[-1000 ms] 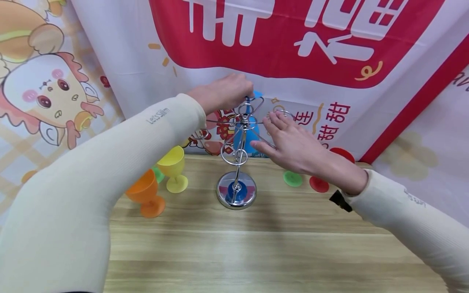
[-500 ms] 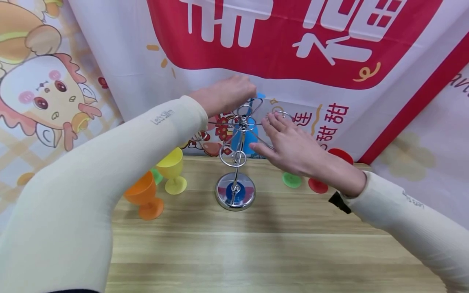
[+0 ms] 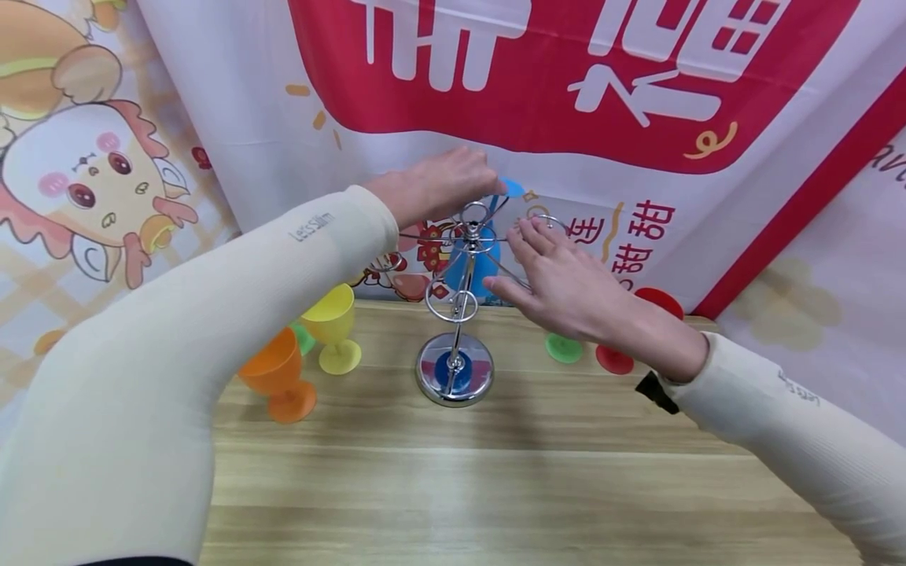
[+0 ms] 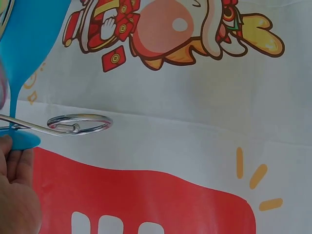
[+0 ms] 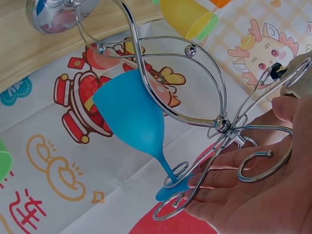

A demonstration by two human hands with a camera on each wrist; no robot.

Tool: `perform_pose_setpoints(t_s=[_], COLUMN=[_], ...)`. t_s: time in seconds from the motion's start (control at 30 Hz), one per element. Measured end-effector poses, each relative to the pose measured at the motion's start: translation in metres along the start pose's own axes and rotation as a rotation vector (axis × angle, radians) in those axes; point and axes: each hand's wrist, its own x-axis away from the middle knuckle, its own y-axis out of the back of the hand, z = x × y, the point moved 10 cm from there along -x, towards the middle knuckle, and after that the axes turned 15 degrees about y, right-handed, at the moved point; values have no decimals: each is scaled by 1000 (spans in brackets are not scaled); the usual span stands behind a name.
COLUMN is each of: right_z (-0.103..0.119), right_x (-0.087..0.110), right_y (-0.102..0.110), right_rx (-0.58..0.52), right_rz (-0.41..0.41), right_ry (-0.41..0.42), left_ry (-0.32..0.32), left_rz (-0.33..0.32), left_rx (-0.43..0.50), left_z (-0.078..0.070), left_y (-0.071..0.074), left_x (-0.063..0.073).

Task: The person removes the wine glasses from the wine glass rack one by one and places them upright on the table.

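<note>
A chrome wire goblet rack [image 3: 473,233] stands on the table, its looped arms spreading from the top of a slim pole. On its far side a blue goblet [image 5: 134,114] hangs upside down, its stem between two wires of an arm. My left hand [image 3: 449,181] reaches over the top and pinches the goblet's foot [image 4: 23,140], thumb above and fingers beneath in the left wrist view. The right hand [image 3: 573,275] lies against the rack's right-hand wires with straight fingers. Part of the bowl is hidden behind the pole in the head view.
Left of the rack stand a yellow goblet [image 3: 331,318] and an orange goblet [image 3: 276,369], with a green foot [image 3: 304,339] behind them. At right, a green foot [image 3: 564,348] and a red goblet [image 3: 614,358] show below my arm. A printed cloth [image 3: 233,102] hangs close behind.
My left hand has shifted slightly right across the rack's top, and the blue foot now shows farther right beside its fingers. The right hand stays put.
</note>
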Motion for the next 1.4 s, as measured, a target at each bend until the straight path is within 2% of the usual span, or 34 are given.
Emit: perform_pose_setpoints(t_s=[0.1,0.33,0.53,0.87,1.23,1.4], right_z=[0,0,0,1,1,1], right_x=[0,0,0,0,0,0], right_y=[0,2,2,2,1,1], right_rx=[3,9,14,11,12,15], right_rz=[1,-6,-16,-15,-19,-24], right_ry=[1,1,9,7,12,13], left_ry=[-29,-76,-118,-174,-168,-159], left_rz=[1,-52,-68,-133,-160,-183], left_rx=[-29,-40,-65,-64,-116,-87], left_z=[-2,-2,-3,-2,8,15], left_y=[0,4,4,8,8,9], left_x=[3,9,17,29,39,41])
